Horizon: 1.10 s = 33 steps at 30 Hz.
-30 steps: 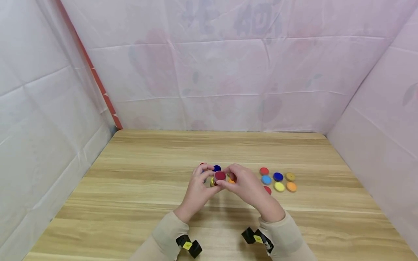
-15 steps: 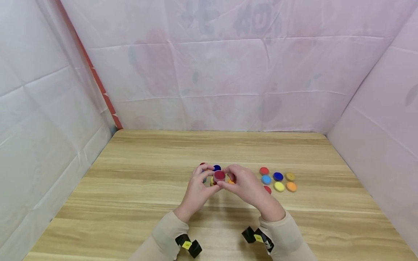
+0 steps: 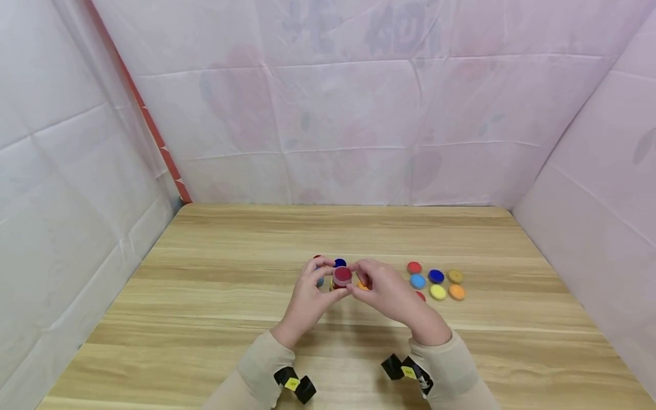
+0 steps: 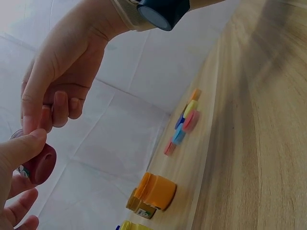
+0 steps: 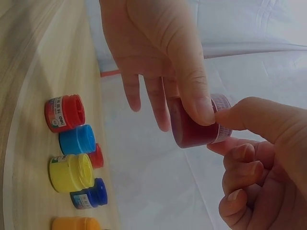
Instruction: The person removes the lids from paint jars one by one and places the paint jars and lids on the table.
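Observation:
A small dark red paint jar (image 3: 342,275) is held between both hands above the table. My left hand (image 3: 307,293) grips its body, thumb along the side in the right wrist view. Around the ribbed translucent band at the jar's top (image 5: 222,117), the thumb and a finger of my right hand (image 5: 268,143) pinch, the other fingers curled in. Under and behind the hands stand open paint jars: a red jar (image 5: 64,115), a light blue jar (image 5: 79,140), a yellow jar (image 5: 69,173), a dark blue jar (image 5: 89,194) and an orange jar (image 4: 160,192).
Right of my hands lie several loose lids, among them a red lid (image 3: 414,267), a dark blue lid (image 3: 436,277), a yellow lid (image 3: 438,292) and an orange lid (image 3: 457,292). White patterned sheets (image 3: 328,114) enclose the wooden table (image 3: 230,239) at the back and sides.
The dark red jar has shifted slightly left. My right thumb has drawn back from over the jar to its right edge, and my right forearm has moved slightly right.

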{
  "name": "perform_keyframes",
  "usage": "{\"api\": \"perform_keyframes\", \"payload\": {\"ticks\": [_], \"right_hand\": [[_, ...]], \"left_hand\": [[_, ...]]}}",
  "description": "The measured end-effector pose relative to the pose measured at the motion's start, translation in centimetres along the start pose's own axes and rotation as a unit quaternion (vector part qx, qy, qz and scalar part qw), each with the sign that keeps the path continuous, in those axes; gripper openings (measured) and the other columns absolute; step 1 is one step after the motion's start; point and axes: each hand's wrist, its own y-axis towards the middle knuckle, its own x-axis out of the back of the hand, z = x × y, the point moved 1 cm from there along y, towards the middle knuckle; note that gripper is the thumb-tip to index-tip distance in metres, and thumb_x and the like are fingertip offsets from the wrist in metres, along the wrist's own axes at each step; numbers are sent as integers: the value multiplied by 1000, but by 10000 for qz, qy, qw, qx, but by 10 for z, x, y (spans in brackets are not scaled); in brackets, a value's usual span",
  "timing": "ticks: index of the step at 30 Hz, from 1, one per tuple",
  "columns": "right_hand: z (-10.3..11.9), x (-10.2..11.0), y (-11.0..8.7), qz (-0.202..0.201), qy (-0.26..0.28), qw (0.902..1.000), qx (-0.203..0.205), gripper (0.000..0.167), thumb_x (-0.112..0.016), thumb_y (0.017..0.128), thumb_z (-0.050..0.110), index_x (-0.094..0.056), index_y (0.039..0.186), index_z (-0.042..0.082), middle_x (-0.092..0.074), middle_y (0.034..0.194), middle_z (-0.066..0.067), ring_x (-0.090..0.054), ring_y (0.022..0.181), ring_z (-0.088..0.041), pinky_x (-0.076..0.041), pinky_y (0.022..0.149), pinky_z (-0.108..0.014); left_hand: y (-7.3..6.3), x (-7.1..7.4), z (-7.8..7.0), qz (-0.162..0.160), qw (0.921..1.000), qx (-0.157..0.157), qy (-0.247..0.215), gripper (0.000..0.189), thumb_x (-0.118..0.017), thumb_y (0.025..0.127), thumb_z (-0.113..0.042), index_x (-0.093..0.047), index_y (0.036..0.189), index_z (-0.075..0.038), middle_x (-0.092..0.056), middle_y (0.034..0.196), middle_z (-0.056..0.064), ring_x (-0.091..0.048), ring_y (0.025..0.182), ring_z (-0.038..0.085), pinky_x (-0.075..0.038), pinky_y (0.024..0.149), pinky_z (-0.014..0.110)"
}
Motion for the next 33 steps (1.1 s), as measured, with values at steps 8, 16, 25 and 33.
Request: {"api": "perform_keyframes", "payload": {"ticks": [8, 16, 25, 33], "right_hand": [[-2, 5, -1, 164, 180, 9996, 112, 24, -63, 87, 11, -64, 110, 4, -44, 65, 7, -38, 53, -7, -34, 48, -22], [0, 3, -3, -137, -3, 9999, -33, 36, -65, 88, 30, -64, 113, 5, -47, 68, 6, -40, 55, -8, -35, 48, -23], [5, -6, -1, -694, -254, 9972, -97, 27, -77, 78, 25, -65, 95, 9, -41, 64, 6, -37, 55, -9, -32, 48, -23], [6, -6, 0, -397, -28, 9992, 71, 27, -75, 80, 21, -66, 101, 6, -45, 66, 4, -40, 57, -9, -35, 50, -23]], "left_hand": [[0, -1, 0, 12, 9999, -118, 20, 30, -80, 73, -27, -69, 93, -8, -53, 116, 2, -40, 116, 18, -40, 89, 53], [-1, -2, -1, 80, 9995, -204, 230, 27, -79, 74, -23, -67, 92, -7, -53, 117, 10, -39, 117, 19, -40, 90, 48], [-1, -4, -2, 93, 9986, -391, 350, 22, -78, 76, -20, -67, 90, -8, -52, 118, 12, -34, 126, 21, -40, 94, 46], [-1, -3, -1, 75, 9982, -429, 417, 21, -79, 75, -14, -68, 91, -5, -53, 116, 8, -40, 117, 17, -40, 93, 43]]}}
